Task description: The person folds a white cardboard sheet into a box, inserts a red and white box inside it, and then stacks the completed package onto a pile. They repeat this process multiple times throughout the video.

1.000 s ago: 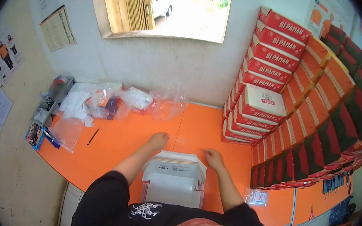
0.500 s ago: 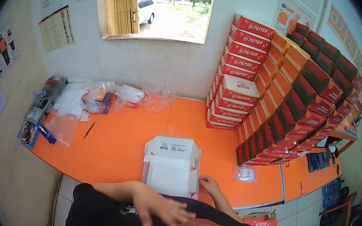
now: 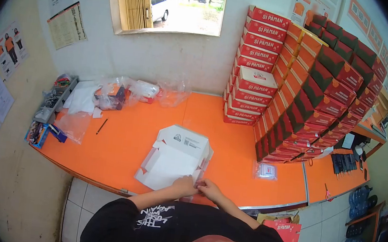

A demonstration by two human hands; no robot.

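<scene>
An open cardboard box (image 3: 170, 162), white inside with a printed lid flap, lies unfolded and turned at an angle near the table's front edge. At its near right corner, my left hand (image 3: 183, 186) is closed on the side flap, with the fingertips partly hidden. Close beside it, my right hand (image 3: 210, 189) pinches the same corner from the right. The flap under both hands is mostly covered by the fingers.
Tall stacks of red boxes (image 3: 266, 31) and red-and-dark boxes (image 3: 321, 106) rise on the right. A plastic-wrapped packet (image 3: 267, 171) lies before them. A black pen (image 3: 102, 126), plastic bags (image 3: 175, 94) and a grey tray (image 3: 47, 101) are on the left.
My left hand has moved from in front of my chest to the box's near right corner, where my right hand also works. The box has rotated and shifted left.
</scene>
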